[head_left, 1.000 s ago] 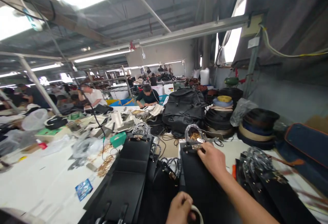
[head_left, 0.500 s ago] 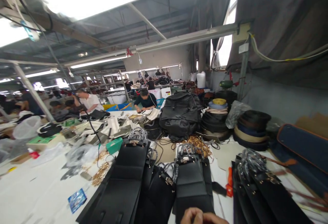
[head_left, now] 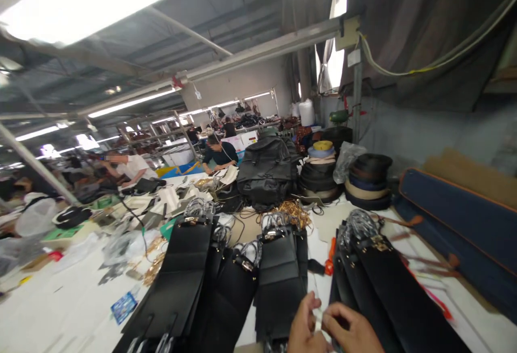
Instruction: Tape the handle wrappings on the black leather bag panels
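My left hand (head_left: 305,327) and my right hand (head_left: 352,330) are close together at the bottom, right of centre. The fingers of both are pinched around something small and pale between them, too fine to make out. A thin line shows just above the fingertips. Beside my left hand lies a stack of black leather bag panels (head_left: 280,288) with wrapped handles and gold-coloured clasps. To the right of my right hand another black stack (head_left: 388,288) fans out, its handles (head_left: 361,226) in clear wrapping. More black panels (head_left: 183,272) lie farther left.
An orange-handled tool (head_left: 330,258) lies between two stacks. Behind are a black backpack (head_left: 266,172), rolls of strap (head_left: 368,180) and gold-coloured hardware (head_left: 294,214). A long navy case (head_left: 456,223) lies right. A blue packet (head_left: 123,307) rests on the white table (head_left: 60,310). Co-workers sit beyond.
The view has turned to the right and tilted down. Both hands have come higher into view, and their pinching fingers show more fully.
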`<action>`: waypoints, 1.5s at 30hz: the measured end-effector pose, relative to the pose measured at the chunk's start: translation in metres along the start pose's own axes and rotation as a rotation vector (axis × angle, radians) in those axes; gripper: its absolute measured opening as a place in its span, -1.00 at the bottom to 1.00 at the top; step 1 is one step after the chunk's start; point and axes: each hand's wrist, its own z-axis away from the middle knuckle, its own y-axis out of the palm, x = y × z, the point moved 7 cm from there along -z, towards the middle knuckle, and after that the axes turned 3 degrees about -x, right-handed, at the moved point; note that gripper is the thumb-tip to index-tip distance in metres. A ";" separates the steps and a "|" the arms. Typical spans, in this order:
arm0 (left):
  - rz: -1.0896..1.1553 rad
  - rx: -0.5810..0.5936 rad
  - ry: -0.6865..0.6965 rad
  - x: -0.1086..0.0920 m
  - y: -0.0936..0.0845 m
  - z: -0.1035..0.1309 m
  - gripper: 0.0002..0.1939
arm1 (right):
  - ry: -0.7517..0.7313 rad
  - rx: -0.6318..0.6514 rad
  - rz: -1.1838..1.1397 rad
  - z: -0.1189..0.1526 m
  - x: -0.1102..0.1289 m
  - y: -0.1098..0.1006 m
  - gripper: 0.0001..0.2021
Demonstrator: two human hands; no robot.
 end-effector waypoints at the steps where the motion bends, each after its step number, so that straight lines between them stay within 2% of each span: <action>1: 0.018 0.025 0.000 -0.008 0.006 0.006 -0.24 | -0.007 -0.011 -0.014 0.004 0.005 -0.008 -0.72; 4: -0.011 0.081 0.091 -0.038 0.022 0.019 -0.28 | -0.003 -0.023 -0.152 0.012 0.013 -0.028 -0.74; 6: -0.060 0.101 0.115 -0.048 0.031 0.021 -0.26 | -0.018 -0.046 -0.180 0.016 0.015 -0.042 -0.73; 16: -0.343 0.169 0.264 -0.057 0.084 0.033 -0.34 | -0.307 -0.073 0.120 0.037 0.035 -0.090 -0.87; 20: -0.389 0.205 0.270 -0.059 0.102 0.032 -0.35 | -0.305 -0.110 0.174 0.039 0.035 -0.109 -0.87; 25: -0.518 0.234 0.351 -0.069 0.122 0.028 -0.60 | -0.217 -0.093 0.032 0.036 0.026 -0.130 -0.85; 26: -0.491 0.258 0.335 -0.068 0.127 0.027 -0.64 | -0.198 -0.088 0.001 0.035 0.023 -0.133 -0.85; 28: -0.390 0.309 0.218 -0.062 0.135 0.023 -0.70 | -0.151 -0.056 -0.072 0.032 0.015 -0.137 -0.85; 32: -0.240 0.399 -0.016 -0.047 0.151 0.015 -0.68 | -0.035 -0.011 -0.192 0.026 -0.002 -0.145 -0.85; 38: -0.255 0.446 -0.100 -0.038 0.162 -0.006 -0.64 | 0.035 -0.023 -0.130 0.015 -0.015 -0.163 -0.85; 45: -0.177 0.441 -0.171 -0.028 0.168 -0.030 -0.63 | 0.057 -0.065 -0.131 -0.001 -0.011 -0.173 -0.85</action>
